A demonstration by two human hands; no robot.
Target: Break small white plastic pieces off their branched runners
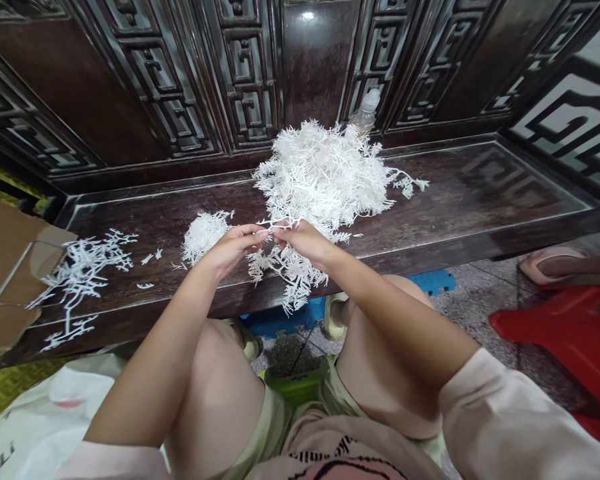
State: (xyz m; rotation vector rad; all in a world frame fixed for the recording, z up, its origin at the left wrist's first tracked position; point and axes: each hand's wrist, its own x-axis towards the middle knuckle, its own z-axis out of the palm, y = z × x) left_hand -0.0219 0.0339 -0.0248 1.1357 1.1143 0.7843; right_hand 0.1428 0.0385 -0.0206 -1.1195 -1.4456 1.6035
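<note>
Both my hands meet over the front of a dark wooden bench. My left hand [240,243] pinches one part of a white plastic branch [291,222], and my right hand [300,240] grips it close by. A leafy white sprig [295,277] hangs below my fingers over the bench edge; whether it belongs to the held branch I cannot tell. Just behind my hands rises a big heap of white leafy sprigs [325,173]. Beside my left hand lies a small pile of loose white leaf pieces [205,237].
Bare white branch stems [93,267] lie at the left, by a cardboard box [10,267]. A clear bottle [366,112] stands behind the heap. The bench [445,193] has a carved back. A red plastic stool [560,327] and another person's foot [555,263] are at the right.
</note>
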